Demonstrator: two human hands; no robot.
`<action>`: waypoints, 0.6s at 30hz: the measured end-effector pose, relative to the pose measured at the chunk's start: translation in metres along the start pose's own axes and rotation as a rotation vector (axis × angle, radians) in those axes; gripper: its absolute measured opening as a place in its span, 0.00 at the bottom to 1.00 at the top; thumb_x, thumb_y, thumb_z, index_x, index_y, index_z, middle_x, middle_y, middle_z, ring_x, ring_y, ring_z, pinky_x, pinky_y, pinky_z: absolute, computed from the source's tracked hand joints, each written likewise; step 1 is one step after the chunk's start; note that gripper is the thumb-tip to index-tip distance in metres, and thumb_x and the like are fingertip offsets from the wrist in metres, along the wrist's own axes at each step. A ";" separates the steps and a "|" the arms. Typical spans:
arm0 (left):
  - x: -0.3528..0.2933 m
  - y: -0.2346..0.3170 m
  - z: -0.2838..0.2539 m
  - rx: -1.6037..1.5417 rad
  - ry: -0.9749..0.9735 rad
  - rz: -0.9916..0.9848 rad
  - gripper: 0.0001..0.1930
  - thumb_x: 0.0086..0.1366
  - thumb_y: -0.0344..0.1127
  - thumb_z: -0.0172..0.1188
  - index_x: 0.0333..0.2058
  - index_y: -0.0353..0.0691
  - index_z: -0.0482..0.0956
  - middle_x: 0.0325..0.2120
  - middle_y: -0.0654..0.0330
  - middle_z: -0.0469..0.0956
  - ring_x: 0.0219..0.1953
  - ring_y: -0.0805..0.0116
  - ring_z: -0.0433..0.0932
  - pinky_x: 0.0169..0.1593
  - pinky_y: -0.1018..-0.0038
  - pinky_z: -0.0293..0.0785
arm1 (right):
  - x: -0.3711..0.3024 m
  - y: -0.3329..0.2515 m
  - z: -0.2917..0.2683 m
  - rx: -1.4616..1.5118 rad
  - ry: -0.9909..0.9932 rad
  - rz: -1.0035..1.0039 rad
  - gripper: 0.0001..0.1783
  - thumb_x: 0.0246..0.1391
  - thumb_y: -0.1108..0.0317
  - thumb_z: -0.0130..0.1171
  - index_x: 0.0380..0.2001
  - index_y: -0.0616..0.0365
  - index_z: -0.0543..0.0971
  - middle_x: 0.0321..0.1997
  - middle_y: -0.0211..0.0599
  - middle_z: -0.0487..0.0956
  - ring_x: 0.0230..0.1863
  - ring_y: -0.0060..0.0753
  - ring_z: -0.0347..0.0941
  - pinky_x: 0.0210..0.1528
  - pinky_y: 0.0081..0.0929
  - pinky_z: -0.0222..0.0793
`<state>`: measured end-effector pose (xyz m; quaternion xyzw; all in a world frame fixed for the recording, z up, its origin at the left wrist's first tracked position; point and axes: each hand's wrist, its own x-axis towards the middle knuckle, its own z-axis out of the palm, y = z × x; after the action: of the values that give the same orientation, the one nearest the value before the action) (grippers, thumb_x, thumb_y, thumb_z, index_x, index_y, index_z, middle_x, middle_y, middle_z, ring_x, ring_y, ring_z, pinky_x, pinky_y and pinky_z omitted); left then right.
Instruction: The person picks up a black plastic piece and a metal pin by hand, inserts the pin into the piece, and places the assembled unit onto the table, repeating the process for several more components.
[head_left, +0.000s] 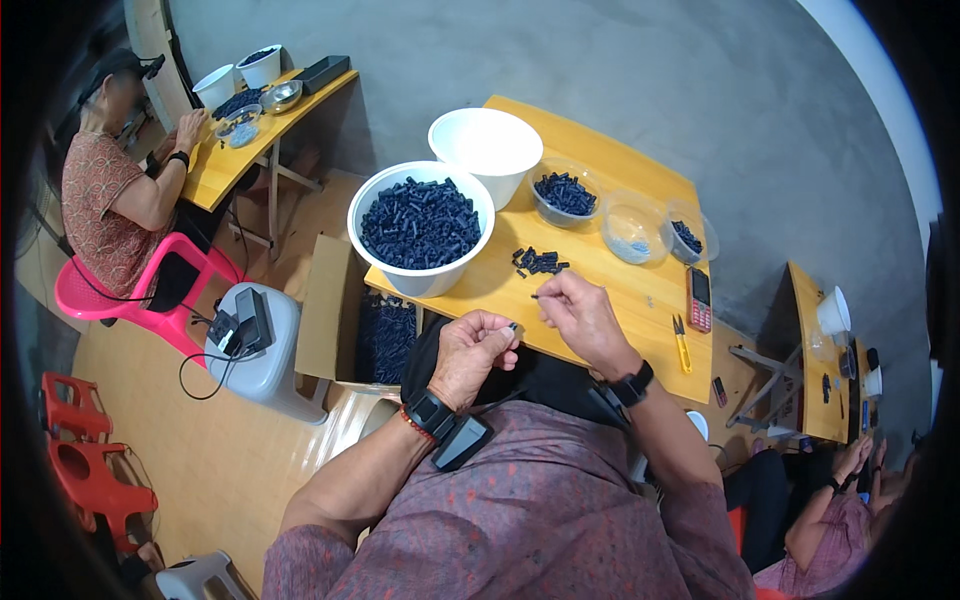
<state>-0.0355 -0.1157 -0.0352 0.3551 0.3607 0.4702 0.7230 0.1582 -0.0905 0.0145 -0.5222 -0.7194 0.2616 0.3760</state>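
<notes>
The left hand has thumb and forefinger pinched on a small dark part. The right hand, apart from it, pinches a thin dark piece at the fingertips. Loose black tubes lie just beyond the right fingers; a filled white bucket stands beyond the left.

Honey-yellow on the table, white on the front bucket and rear bucket, blue-black through the heaped pieces! Yellow handles on the snips, red on the phone, red flecks over that mauve-grey shirt, hot pink for the chair, pale swirls patterning the rust-coloured top!
</notes>
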 end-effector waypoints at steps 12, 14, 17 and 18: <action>-0.001 -0.008 0.002 0.017 -0.103 0.020 0.05 0.67 0.27 0.60 0.40 0.33 0.77 0.30 0.59 0.81 0.27 0.74 0.79 0.34 0.78 0.80 | -0.031 -0.010 0.004 0.441 -0.102 0.037 0.06 0.57 0.82 0.59 0.37 0.67 0.81 0.34 0.35 0.78 0.33 0.22 0.79 0.36 0.18 0.76; 0.000 -0.008 0.002 0.011 -0.106 0.021 0.05 0.67 0.27 0.60 0.40 0.33 0.77 0.30 0.59 0.81 0.27 0.74 0.79 0.34 0.78 0.80 | -0.032 -0.009 0.006 0.440 -0.089 0.022 0.06 0.58 0.81 0.58 0.38 0.67 0.82 0.34 0.35 0.79 0.33 0.21 0.79 0.36 0.18 0.76; -0.001 -0.006 0.002 -0.001 -0.104 0.016 0.06 0.67 0.27 0.60 0.40 0.33 0.77 0.31 0.58 0.81 0.27 0.74 0.79 0.34 0.78 0.80 | -0.032 -0.008 0.008 0.520 -0.040 0.076 0.06 0.59 0.80 0.58 0.38 0.67 0.81 0.34 0.35 0.80 0.33 0.21 0.79 0.36 0.17 0.76; -0.002 -0.005 0.002 -0.005 -0.098 0.009 0.05 0.67 0.27 0.60 0.40 0.33 0.76 0.31 0.58 0.81 0.27 0.74 0.79 0.34 0.78 0.80 | -0.032 -0.007 0.009 0.520 -0.041 0.076 0.06 0.59 0.80 0.58 0.38 0.67 0.81 0.34 0.35 0.80 0.33 0.21 0.79 0.36 0.17 0.76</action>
<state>-0.0319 -0.1192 -0.0384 0.3776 0.3217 0.4565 0.7386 0.1524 -0.1233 0.0065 -0.4294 -0.6151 0.4622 0.4729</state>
